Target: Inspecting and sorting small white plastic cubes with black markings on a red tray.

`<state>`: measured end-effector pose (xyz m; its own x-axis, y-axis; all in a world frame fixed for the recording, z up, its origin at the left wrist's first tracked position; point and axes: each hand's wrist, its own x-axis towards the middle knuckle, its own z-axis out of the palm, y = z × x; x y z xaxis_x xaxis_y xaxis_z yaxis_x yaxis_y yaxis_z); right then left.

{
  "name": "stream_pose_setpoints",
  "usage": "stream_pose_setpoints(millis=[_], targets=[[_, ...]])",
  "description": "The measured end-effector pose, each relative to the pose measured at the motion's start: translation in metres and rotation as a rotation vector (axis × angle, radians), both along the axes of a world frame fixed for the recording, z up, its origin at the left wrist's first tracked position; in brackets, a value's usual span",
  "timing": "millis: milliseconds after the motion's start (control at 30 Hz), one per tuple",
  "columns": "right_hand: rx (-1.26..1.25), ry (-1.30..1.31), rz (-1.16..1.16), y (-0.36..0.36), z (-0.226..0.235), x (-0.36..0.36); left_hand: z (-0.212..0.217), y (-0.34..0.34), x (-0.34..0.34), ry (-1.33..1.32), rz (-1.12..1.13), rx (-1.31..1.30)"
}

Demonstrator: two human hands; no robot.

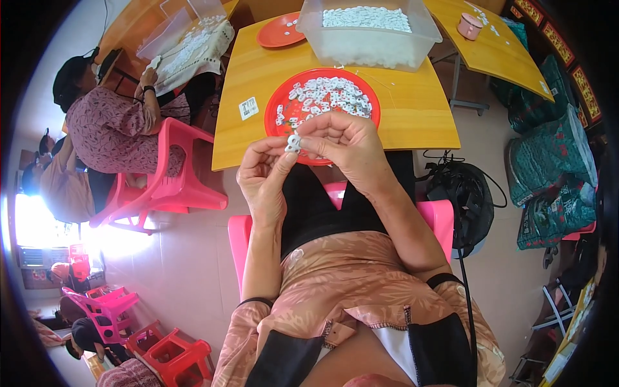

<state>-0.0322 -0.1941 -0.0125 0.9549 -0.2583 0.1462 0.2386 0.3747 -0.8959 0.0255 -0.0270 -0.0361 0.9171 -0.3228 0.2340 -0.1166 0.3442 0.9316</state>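
Between my fingertips, above the near rim of a round red tray (pixel 272 111), is a small white plastic piece (pixel 293 143) with rounded lobes. My left hand (pixel 265 177) pinches its lower left side between thumb and finger. From the right, my right hand (pixel 348 145) presses thumb and fingers together at the piece's upper side, hiding part of it. Many small white pieces with dark marks (pixel 335 93) lie loose in the tray. Whether the held piece is one part or two joined together I cannot make out.
Behind the tray stands a clear plastic bin (pixel 367 48) of white pieces, beside an orange-red plate (pixel 278 32). A label (pixel 247 108) lies on the yellow table (pixel 238 138). At left, a person (pixel 122 122) works in a pink chair. A black bag (pixel 467 200) sits at right.
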Motion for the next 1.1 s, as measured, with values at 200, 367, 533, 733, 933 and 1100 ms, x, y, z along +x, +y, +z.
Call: stream_pose_setpoints(millis=[200, 367, 533, 733, 933, 1100], targets=[[0.183, 0.043, 0.099, -0.003, 0.006, -0.005, 0.006, 0.0, 0.014, -0.206, -0.251, 0.083], [0.186, 0.021, 0.133, -0.003, 0.003, -0.005, -0.002, 0.0, 0.014, -0.241, -0.224, 0.096], [0.214, 0.014, 0.12, -0.002, -0.002, -0.003, -0.004, -0.01, 0.005, -0.287, -0.084, 0.141], [0.236, 0.005, 0.132, 0.002, -0.002, 0.0, -0.008, -0.011, 0.005, -0.241, -0.097, 0.045], [-0.004, 0.101, 0.191, 0.001, 0.004, 0.0, -0.014, -0.013, 0.006, -0.006, -0.122, -0.127], [-0.127, 0.089, 0.182, 0.002, 0.0, -0.002, -0.016, -0.012, 0.004, 0.001, -0.098, -0.057]])
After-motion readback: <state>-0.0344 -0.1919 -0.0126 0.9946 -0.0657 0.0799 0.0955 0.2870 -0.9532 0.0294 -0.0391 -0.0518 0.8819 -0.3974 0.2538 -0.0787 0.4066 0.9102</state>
